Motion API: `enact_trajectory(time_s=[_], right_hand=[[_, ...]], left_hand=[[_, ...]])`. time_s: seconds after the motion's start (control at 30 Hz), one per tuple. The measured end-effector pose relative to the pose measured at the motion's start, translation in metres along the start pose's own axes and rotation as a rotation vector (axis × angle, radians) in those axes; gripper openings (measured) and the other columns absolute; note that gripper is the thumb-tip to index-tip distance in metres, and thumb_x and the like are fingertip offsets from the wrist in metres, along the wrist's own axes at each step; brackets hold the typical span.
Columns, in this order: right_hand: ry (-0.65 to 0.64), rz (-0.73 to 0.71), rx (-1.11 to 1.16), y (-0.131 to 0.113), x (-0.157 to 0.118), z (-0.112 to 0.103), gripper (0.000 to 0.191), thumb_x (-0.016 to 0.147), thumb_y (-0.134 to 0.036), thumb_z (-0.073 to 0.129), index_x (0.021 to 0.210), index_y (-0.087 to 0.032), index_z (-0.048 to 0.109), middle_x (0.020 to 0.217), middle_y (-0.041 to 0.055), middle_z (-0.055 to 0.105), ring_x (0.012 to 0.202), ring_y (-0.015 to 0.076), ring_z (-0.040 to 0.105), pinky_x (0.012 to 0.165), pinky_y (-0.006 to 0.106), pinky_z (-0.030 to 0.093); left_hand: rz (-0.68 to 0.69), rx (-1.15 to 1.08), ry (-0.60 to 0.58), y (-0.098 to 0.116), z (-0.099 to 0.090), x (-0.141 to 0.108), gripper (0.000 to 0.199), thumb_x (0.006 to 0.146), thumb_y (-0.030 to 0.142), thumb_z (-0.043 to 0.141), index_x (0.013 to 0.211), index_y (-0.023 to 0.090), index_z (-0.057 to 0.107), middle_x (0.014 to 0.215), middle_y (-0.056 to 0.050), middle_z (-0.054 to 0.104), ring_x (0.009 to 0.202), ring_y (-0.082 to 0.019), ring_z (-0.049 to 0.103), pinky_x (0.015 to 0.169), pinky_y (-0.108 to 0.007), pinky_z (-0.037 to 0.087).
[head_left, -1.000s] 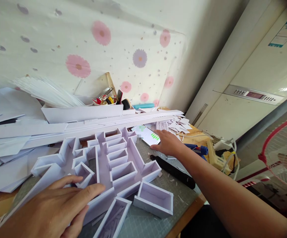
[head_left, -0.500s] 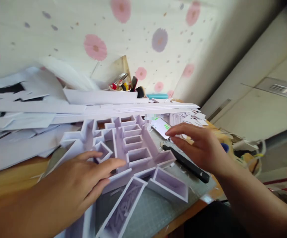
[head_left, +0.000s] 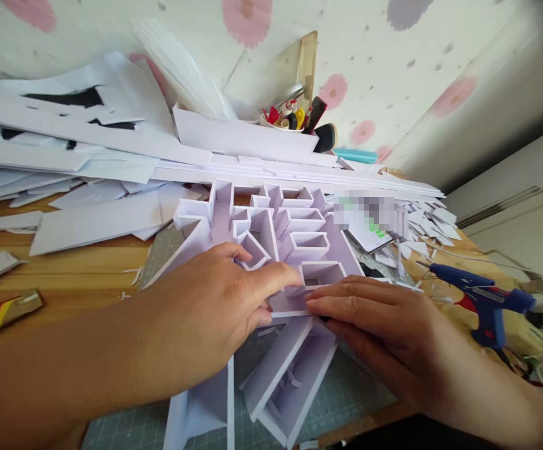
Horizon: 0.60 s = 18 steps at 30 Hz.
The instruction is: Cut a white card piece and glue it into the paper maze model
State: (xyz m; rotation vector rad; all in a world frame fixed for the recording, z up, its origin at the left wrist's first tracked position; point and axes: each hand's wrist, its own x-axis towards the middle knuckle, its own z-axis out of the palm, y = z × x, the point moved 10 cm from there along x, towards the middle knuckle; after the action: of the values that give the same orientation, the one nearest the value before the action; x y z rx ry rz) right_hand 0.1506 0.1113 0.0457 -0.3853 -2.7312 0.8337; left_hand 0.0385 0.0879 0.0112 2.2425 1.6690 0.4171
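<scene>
A white foam-board model (head_left: 309, 252) of many small walled compartments lies on the grey-green cutting mat (head_left: 355, 390). My left hand (head_left: 219, 306) reaches over its left side, with thumb and fingers closed about the walls near its middle. On the near right part of the model, my right hand (head_left: 388, 325) has its fingers together over a wall, the thumb side lower. An angled open box (head_left: 267, 378) with white slivers inside sticks out toward me below the hands. My right forearm and hand hide the near right box and most of the black cutter.
White board strips (head_left: 275, 164) run behind the model, with offcuts (head_left: 102, 219) piled left. A tool cup (head_left: 280, 128) stands at the back. To the right are a phone (head_left: 368, 236), scraps (head_left: 433, 225) and a blue glue gun (head_left: 489, 300). A cabinet (head_left: 524, 194) stands far right.
My right hand has come down from above the phone onto the model's near right walls. My left hand stays on the model. The view has turned, bringing the glue gun fully into sight.
</scene>
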Motion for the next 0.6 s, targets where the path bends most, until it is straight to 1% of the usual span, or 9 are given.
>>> enact_trajectory(time_s=[0.07,0.13,0.23,0.3,0.37,0.47,0.53,0.6], right_hand=[[-0.014,-0.004,-0.022,0.001,0.001,0.002,0.032,0.094,-0.008,0.055,0.122,-0.023,0.064,0.115,0.0016,0.071,0.105,0.0125,0.065,0.091,0.020,0.052],[-0.030,-0.020,-0.040,0.000,0.003,0.004,0.030,0.095,-0.010,0.055,0.119,-0.024,0.064,0.115,0.0026,0.072,0.106,0.0153,0.066,0.090,0.024,0.053],[-0.043,-0.030,-0.032,-0.001,0.004,0.005,0.026,0.094,-0.011,0.056,0.115,-0.023,0.066,0.111,0.0045,0.074,0.102,0.0178,0.068,0.084,0.026,0.056],[-0.039,-0.032,-0.024,-0.001,0.005,0.004,0.028,0.093,-0.010,0.056,0.116,-0.022,0.066,0.109,0.0053,0.074,0.099,0.0187,0.069,0.082,0.027,0.057],[-0.035,-0.044,-0.024,-0.002,0.006,0.004,0.030,0.092,-0.009,0.057,0.118,-0.022,0.065,0.109,0.0064,0.075,0.099,0.0196,0.069,0.081,0.028,0.057],[-0.032,-0.060,-0.026,-0.003,0.007,0.002,0.028,0.091,-0.008,0.057,0.115,-0.019,0.067,0.110,0.0083,0.075,0.100,0.0203,0.070,0.083,0.028,0.057],[-0.032,-0.063,-0.026,-0.002,0.008,0.002,0.027,0.091,-0.008,0.057,0.115,-0.018,0.068,0.109,0.0088,0.075,0.101,0.0201,0.069,0.084,0.028,0.057],[-0.040,-0.068,-0.020,-0.002,0.009,0.002,0.029,0.092,-0.010,0.057,0.118,-0.018,0.066,0.109,0.0086,0.075,0.101,0.0196,0.069,0.084,0.028,0.057]], left_hand=[[-0.005,-0.007,-0.007,-0.001,0.001,0.001,0.032,0.093,0.025,0.048,0.121,0.036,0.060,0.088,-0.002,0.071,0.097,-0.028,0.064,0.078,-0.039,0.051],[-0.017,-0.002,-0.002,-0.001,0.001,0.002,0.030,0.093,0.026,0.049,0.119,0.035,0.061,0.091,-0.002,0.072,0.091,-0.026,0.065,0.077,-0.038,0.051],[0.003,-0.008,0.009,0.002,-0.001,0.000,0.029,0.092,0.024,0.049,0.116,0.034,0.062,0.090,-0.002,0.072,0.088,-0.024,0.067,0.075,-0.036,0.051],[0.014,-0.007,0.018,0.003,-0.003,0.000,0.028,0.092,0.023,0.049,0.115,0.033,0.062,0.090,-0.001,0.073,0.087,-0.024,0.068,0.072,-0.033,0.051],[0.013,0.010,0.028,0.004,-0.005,0.000,0.028,0.091,0.023,0.050,0.115,0.033,0.062,0.091,-0.001,0.074,0.084,-0.023,0.068,0.072,-0.032,0.051],[0.069,0.059,0.078,0.010,-0.011,0.002,0.029,0.092,0.021,0.046,0.111,0.031,0.066,0.093,0.000,0.075,0.073,-0.019,0.069,0.079,-0.033,0.052],[0.119,0.083,0.126,0.013,-0.014,0.001,0.032,0.094,0.020,0.041,0.106,0.029,0.069,0.092,0.000,0.075,0.065,-0.018,0.067,0.079,-0.035,0.053],[0.130,0.060,0.159,0.011,-0.013,-0.004,0.034,0.094,0.022,0.038,0.105,0.029,0.070,0.091,0.001,0.075,0.062,-0.019,0.066,0.080,-0.037,0.054]])
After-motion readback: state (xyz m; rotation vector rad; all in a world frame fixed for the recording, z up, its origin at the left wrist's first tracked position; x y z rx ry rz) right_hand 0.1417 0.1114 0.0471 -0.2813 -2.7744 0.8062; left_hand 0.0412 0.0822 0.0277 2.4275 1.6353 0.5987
